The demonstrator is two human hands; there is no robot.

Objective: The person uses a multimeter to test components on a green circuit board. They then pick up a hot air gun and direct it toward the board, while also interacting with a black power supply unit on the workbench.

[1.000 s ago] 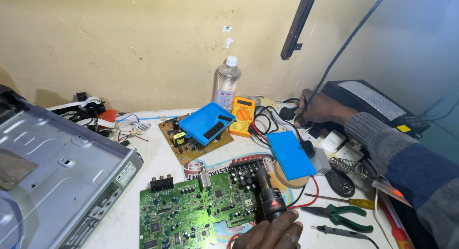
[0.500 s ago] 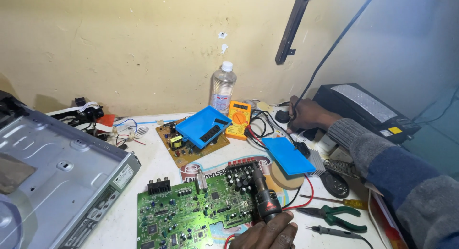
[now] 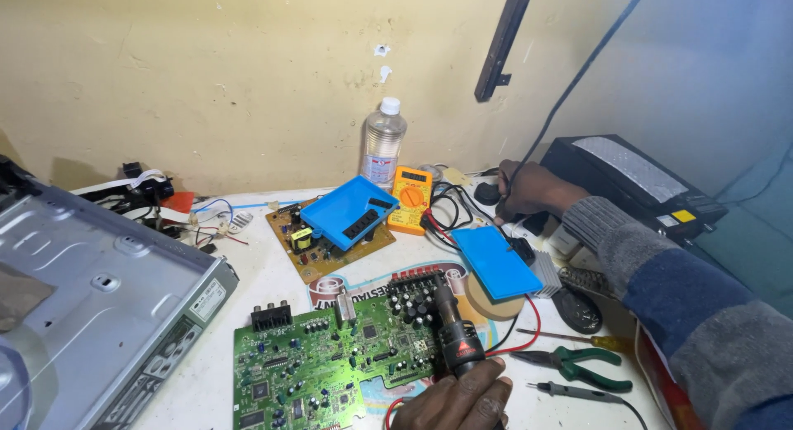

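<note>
My left hand (image 3: 458,401) sits at the bottom edge, shut on a black pen-shaped heating tool (image 3: 456,335). The tool's tip rests over the dark capacitors at the right end of a green circuit board (image 3: 322,368). My right hand (image 3: 533,190), in a grey and blue sleeve, reaches to the back right. Its fingers are closed around a black cable (image 3: 578,75) that hangs down from above, next to a black box (image 3: 632,186). A yellow multimeter (image 3: 410,200) lies just left of that hand.
A grey metal chassis (image 3: 91,289) fills the left. A blue tray (image 3: 347,211) lies on a brown board (image 3: 310,256), with a clear bottle (image 3: 384,145) behind it. A blue lid (image 3: 496,262), green pliers (image 3: 578,365), a screwdriver (image 3: 591,341) and a probe (image 3: 570,390) lie at right.
My right hand has shifted slightly left along the back of the table among the cables. My left hand keeps the tool on the green board.
</note>
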